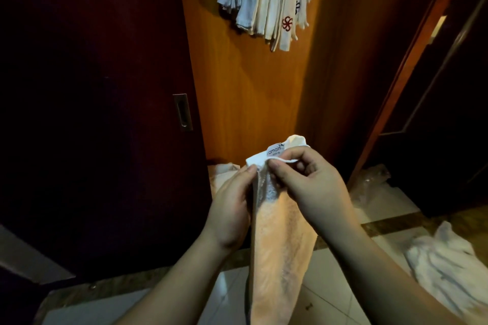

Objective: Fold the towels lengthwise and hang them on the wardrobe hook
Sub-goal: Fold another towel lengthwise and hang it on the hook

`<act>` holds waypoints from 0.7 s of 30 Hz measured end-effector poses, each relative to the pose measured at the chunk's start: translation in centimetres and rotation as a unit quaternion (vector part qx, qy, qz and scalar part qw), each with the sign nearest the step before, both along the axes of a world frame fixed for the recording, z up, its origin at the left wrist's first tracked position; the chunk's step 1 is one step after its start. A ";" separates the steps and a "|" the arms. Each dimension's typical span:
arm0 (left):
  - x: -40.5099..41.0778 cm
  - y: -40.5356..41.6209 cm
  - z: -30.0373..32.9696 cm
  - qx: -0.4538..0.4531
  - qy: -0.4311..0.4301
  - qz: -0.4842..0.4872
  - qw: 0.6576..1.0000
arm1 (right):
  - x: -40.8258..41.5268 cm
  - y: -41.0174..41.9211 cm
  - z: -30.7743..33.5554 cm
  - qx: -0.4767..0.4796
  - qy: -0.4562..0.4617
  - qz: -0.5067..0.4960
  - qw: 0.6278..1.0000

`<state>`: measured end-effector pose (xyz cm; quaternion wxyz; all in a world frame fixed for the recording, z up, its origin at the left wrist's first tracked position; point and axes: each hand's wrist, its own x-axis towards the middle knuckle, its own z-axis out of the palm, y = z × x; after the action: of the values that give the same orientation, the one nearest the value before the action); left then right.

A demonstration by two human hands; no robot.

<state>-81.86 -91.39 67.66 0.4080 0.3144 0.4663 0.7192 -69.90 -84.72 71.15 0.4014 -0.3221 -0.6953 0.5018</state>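
Note:
A pale peach towel (280, 245) hangs folded into a long narrow strip in front of me, with a white label near its top edge. My left hand (232, 208) pinches the strip's upper left side. My right hand (311, 182) grips the top edge, thumb and forefinger on a thin white loop. Several folded white and cream towels (266, 0) hang high on the orange wooden wardrobe panel (250, 92); the hook itself is hidden above the frame.
A dark sliding door with a metal recessed handle (182, 112) fills the left. A crumpled white towel (449, 253) lies on the tiled floor at the right. Clear plastic wrap (369, 182) and another pale cloth (221, 174) lie at the wardrobe's foot.

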 end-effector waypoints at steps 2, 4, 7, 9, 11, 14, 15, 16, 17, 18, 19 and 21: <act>-0.4 -0.1 -0.1 -0.001 0.042 0.004 0.999 | 0.2 -0.1 0.1 0.004 0.003 -0.003 1.000; -0.5 -0.3 -0.2 -0.010 0.104 -0.003 0.995 | 0.3 -0.1 0.2 0.002 0.000 -0.005 1.000; -0.4 -0.5 0.1 -0.039 0.153 -0.003 0.987 | 0.2 -0.2 0.3 0.005 -0.017 -0.010 1.000; -0.5 -0.6 -0.1 -0.027 0.152 -0.020 0.988 | 0.0 -0.3 0.2 0.006 -0.019 -0.015 1.000; -0.6 -0.7 -0.1 -0.035 0.156 -0.023 0.987 | -0.2 -0.4 0.1 -0.002 -0.021 -0.017 1.000; -0.8 -0.8 -0.2 -0.042 0.198 -0.038 0.979 | -0.5 -0.5 -0.1 -0.013 -0.029 -0.012 0.999; -0.7 -0.8 -0.1 -0.038 0.216 -0.047 0.975 | -0.5 -0.5 -0.1 -0.015 -0.038 -0.010 0.999; -0.6 -0.8 0.1 -0.043 0.239 -0.043 0.969 | -0.6 -0.5 -0.2 -0.019 -0.048 -0.006 0.999; -0.4 -0.9 0.4 -0.053 0.259 -0.029 0.964 | -0.6 -0.4 -0.3 -0.026 -0.058 -0.003 0.998; -0.5 -0.8 0.3 -0.062 0.273 -0.014 0.960 | -0.6 -0.3 -0.4 -0.035 -0.067 0.001 0.997; -0.7 -0.9 0.1 -0.069 0.279 -0.011 0.958 | -0.6 -0.1 -0.5 -0.048 -0.074 0.011 0.996; -1.3 -1.0 -0.5 -0.075 0.266 -0.025 0.961 | -0.4 0.6 -0.5 -0.078 -0.098 0.062 0.990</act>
<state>-83.15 -92.39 67.15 0.3097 0.4747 0.6028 0.5615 -70.26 -84.15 70.62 0.2729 -0.3565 -0.7087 0.5442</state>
